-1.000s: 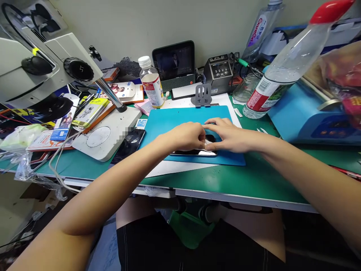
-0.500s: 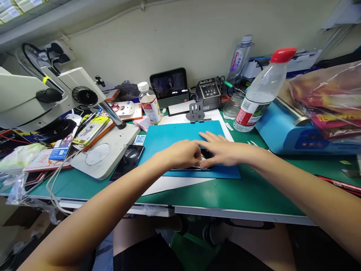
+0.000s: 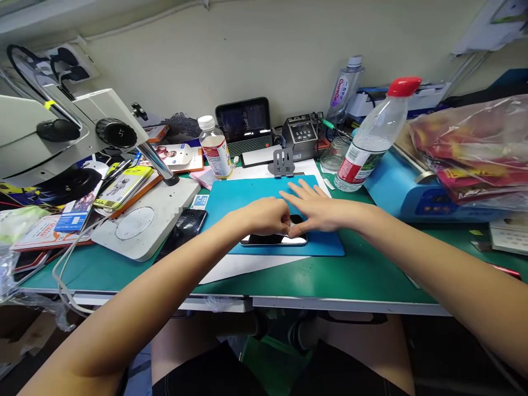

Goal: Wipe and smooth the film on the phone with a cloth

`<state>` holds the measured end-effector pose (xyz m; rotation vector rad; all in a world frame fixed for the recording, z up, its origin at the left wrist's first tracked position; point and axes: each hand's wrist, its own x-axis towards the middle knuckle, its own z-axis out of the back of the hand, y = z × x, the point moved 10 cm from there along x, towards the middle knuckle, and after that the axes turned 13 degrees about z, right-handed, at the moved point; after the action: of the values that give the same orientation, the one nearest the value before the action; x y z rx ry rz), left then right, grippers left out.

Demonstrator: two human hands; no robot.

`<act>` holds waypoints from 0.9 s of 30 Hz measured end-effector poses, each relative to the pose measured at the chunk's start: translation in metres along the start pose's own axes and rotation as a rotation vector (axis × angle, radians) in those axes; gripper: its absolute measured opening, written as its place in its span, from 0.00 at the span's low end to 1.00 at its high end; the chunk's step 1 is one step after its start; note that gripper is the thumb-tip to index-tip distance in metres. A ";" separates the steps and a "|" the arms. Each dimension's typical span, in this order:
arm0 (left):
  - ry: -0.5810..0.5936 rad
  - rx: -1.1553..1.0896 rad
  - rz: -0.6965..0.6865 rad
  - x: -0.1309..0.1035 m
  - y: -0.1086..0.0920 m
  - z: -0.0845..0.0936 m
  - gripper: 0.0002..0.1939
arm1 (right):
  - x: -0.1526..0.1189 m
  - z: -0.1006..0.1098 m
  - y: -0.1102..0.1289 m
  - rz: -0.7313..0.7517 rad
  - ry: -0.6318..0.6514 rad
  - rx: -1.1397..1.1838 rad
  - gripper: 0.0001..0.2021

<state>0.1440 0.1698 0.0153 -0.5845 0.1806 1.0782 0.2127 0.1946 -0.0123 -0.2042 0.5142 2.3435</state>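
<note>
A phone [image 3: 268,240] with a glossy black face lies flat on the blue mat [image 3: 231,192]. Over it, my left hand [image 3: 268,215] is closed in a fist, its fingertips around a small white piece [image 3: 291,225] that looks like tissue or a wipe. My right hand [image 3: 315,210] rests at the phone's right end, fingers stretched and spread above the mat. Its thumb reaches the phone's face beside the white piece. Both hands hide much of the phone's upper edge.
On the left stand a microscope [image 3: 119,132] and a dark phone [image 3: 185,225]. A small bottle [image 3: 215,148], a screen [image 3: 243,118] and a black control box [image 3: 300,135] line the back. A red-capped bottle [image 3: 373,140] and a blue machine [image 3: 412,190] are right.
More of the phone's face shows below my left hand now. Both hands stay close together over the phone, fist and spread fingers as before. The whole view has shifted slightly.
</note>
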 end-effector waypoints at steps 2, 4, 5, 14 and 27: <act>0.004 0.004 -0.032 -0.004 -0.005 -0.005 0.10 | -0.003 -0.003 0.006 0.022 0.029 0.001 0.62; 0.012 0.009 -0.056 -0.005 -0.009 -0.006 0.10 | -0.003 -0.004 0.007 0.017 0.059 0.017 0.63; 0.017 0.011 -0.060 -0.004 -0.010 -0.005 0.10 | -0.002 -0.005 0.006 0.009 0.075 0.030 0.63; 0.087 -0.015 -0.007 0.000 0.000 0.003 0.09 | 0.004 -0.001 0.005 -0.005 0.078 0.070 0.63; 0.063 -0.068 0.028 0.007 0.005 0.004 0.09 | 0.003 0.004 -0.004 -0.106 0.085 0.070 0.70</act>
<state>0.1420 0.1789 0.0143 -0.6790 0.2083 1.0972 0.2128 0.2008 -0.0108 -0.2920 0.6107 2.2171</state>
